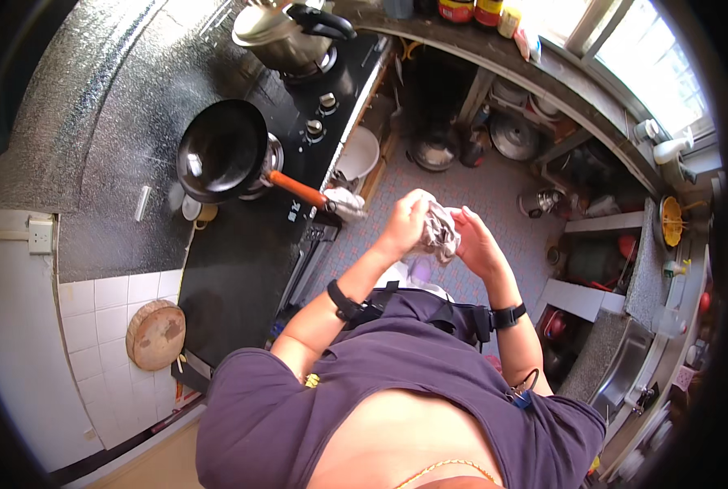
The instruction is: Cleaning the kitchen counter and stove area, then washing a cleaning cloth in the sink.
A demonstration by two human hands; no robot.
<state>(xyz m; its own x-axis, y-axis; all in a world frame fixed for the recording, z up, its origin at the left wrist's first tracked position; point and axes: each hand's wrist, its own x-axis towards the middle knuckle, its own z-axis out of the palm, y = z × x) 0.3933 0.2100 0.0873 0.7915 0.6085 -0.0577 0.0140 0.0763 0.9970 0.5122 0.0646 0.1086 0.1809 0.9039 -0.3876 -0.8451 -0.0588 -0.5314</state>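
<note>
In front of my body, my left hand (pixel 405 224) grips a crumpled greyish cloth (pixel 440 233). Just right of the cloth, my right hand (pixel 476 242) is raised with its fingers slightly bent, the fingertips by the cloth's edge; whether they pinch it cannot be seen. A black frying pan (pixel 223 153) with an orange-brown handle rests tilted on the near burner of a black gas hob (pixel 345 91). Under the handle's end lies another pale cloth (pixel 345 203). A steel pressure cooker (pixel 284 46) with a black handle stands on the far burner.
A round wooden chopping board (pixel 156 335) leans against the white tiles at left. Beside the pan sits a yellowish mug (pixel 205 214). A white basin (pixel 359 153) stands below the hob's edge. At right are a thermos flask (pixel 538 202), cluttered shelves and a steel sink (pixel 624 367).
</note>
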